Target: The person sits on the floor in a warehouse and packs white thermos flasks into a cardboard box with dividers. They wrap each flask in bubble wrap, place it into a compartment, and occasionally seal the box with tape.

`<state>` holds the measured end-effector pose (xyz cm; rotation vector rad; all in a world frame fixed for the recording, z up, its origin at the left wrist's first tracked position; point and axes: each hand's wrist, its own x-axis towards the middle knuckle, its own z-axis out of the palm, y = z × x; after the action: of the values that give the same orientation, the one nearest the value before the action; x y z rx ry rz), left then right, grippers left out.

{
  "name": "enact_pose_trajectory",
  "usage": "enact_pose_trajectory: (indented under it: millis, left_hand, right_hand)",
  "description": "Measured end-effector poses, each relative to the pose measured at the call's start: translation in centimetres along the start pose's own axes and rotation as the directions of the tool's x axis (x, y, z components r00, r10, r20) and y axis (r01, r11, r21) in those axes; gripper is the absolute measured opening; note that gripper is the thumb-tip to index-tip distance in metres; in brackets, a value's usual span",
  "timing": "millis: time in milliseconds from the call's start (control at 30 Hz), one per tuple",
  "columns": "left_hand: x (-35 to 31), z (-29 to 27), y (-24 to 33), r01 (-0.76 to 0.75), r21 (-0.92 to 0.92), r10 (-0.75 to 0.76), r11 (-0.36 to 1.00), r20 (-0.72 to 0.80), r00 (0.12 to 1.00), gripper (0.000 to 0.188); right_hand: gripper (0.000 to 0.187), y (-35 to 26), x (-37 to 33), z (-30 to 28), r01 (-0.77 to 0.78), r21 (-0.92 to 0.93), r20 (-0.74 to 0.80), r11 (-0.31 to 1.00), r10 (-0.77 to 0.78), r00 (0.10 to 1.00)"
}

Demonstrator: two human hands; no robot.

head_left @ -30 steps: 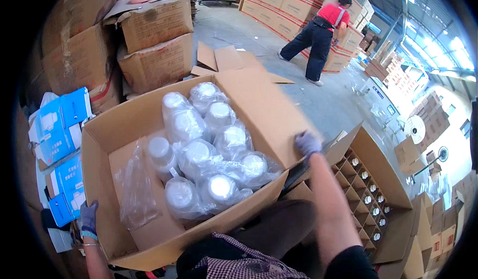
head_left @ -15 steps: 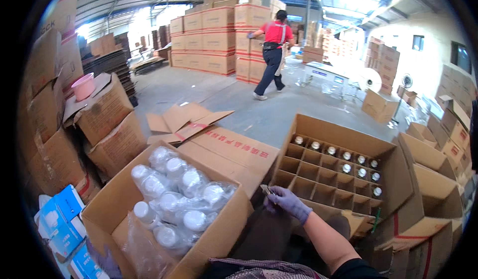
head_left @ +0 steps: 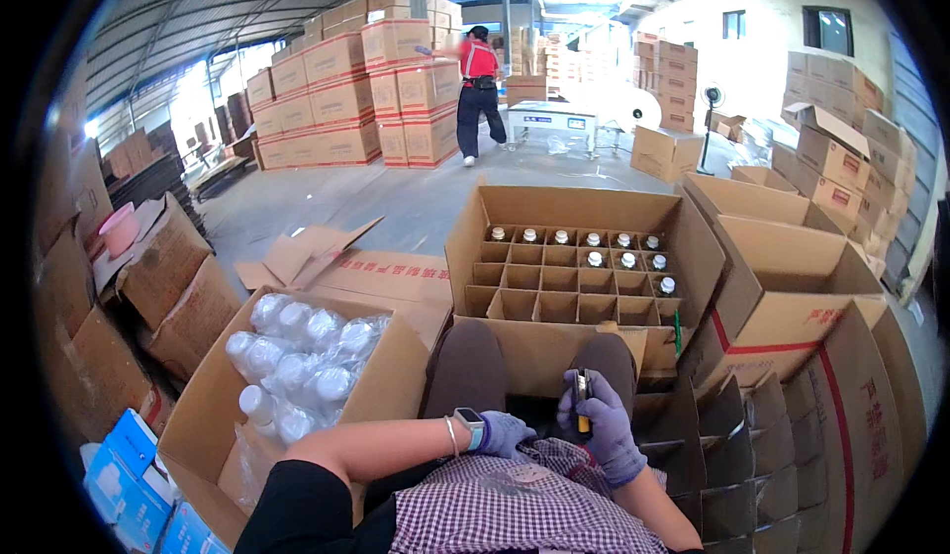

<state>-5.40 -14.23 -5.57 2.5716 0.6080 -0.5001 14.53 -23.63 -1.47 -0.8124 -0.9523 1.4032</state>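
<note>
In my right hand (head_left: 604, 425), gloved in purple-grey, is a small black and yellow utility knife (head_left: 582, 388), held upright above my right knee. My left hand (head_left: 503, 435), in the same kind of glove, rests in my lap against the checked apron (head_left: 475, 509); its fingers are partly hidden by the cloth. Ahead of my knees stands an open carton with cardboard dividers (head_left: 539, 307); white-capped bottles (head_left: 595, 259) fill some of its cells, mostly at the back and right. To the left, an open carton (head_left: 203, 430) holds several plastic-wrapped, white-capped bottles (head_left: 295, 371).
Open empty-looking cartons (head_left: 782, 277) and a divider grid (head_left: 732, 435) crowd my right side. A flattened carton (head_left: 381, 277) lies between the two bottle cartons. Stacked boxes (head_left: 163, 277) with a pink tub (head_left: 120, 230) stand left. A co-worker (head_left: 480, 84) is beside tall carton stacks.
My view has turned right. My left hand has come from beside the left carton to my lap. My right hand has drawn back toward me with the knife. The co-worker has walked farther off.
</note>
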Motion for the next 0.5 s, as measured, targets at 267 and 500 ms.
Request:
enact_pose_trajectory:
  millis: [267,500]
  left_hand:
    - [-1.5,-3.4,-1.0,0.028,0.36,0.058,0.932,-0.227,0.972,0.029]
    - [-3.2,-2.9,0.6,0.251,0.406,-0.073,0.879,-0.406,0.911,0.016]
  right_hand:
    - [0.032,0.2,-1.5,4.5,0.344,-0.488,0.484,0.803,-0.079,0.871]
    - [0.034,10.1,1.9,8.9,0.464,-0.864,0.393,-0.198,0.311,0.865]
